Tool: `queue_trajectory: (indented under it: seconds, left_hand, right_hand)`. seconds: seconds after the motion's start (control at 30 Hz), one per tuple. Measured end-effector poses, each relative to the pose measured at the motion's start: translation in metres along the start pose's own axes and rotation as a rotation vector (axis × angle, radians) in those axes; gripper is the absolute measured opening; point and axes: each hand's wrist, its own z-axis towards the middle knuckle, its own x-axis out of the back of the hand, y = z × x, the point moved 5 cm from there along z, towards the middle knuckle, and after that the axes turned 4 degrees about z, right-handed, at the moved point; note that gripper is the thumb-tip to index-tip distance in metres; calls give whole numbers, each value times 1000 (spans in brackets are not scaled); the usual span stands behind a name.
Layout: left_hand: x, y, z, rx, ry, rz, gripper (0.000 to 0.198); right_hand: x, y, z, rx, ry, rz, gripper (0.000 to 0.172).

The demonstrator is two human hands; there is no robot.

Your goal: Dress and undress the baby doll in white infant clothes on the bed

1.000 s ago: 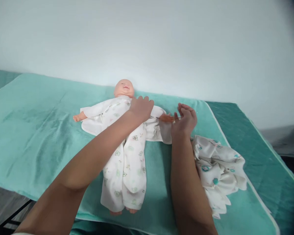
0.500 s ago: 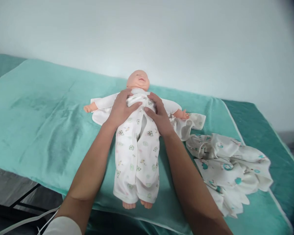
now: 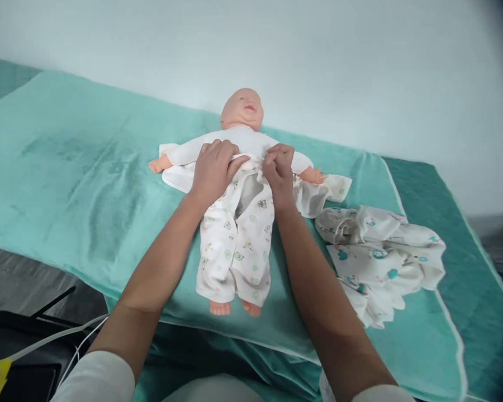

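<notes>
A baby doll lies on its back on a green cloth, head toward the wall and bare feet toward me. White baby pants with small animal prints cover its legs, and a slit gapes at the crotch. My left hand is closed on the waistband at the doll's left-hand side in view. On the opposite side my right hand pinches the same waistband between thumb and fingers. The waistband lies across the doll's belly. Under the doll's arms spreads a white garment, partly hidden by the doll.
Crumpled white baby clothes with teal prints lie right of the doll. The green cloth covers the table up to the pale wall. White cables and a black object are at the lower left.
My hands have gone from lying open on the pants' upper part to gripping the waistband. The band sits lower, showing more of the doll's white torso. The view has shifted.
</notes>
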Motion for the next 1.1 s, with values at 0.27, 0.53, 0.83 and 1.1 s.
queue_trajectory:
  seconds: [0.27, 0.53, 0.83, 1.1]
  left_hand:
    - [15, -30, -46, 237, 55, -61, 36]
    - [24, -37, -73, 353, -112, -405, 33]
    - [25, -43, -81, 282, -236, -600, 47]
    - [28, -30, -93, 288, 84, -265, 16]
  right_hand:
    - [14, 15, -13, -292, 199, 205, 60]
    - [25, 23, -26, -431, -116, 271, 67]
    - [44, 7, -57, -480, -568, 455, 63]
    - [41, -20, -71, -326, -126, 56, 13]
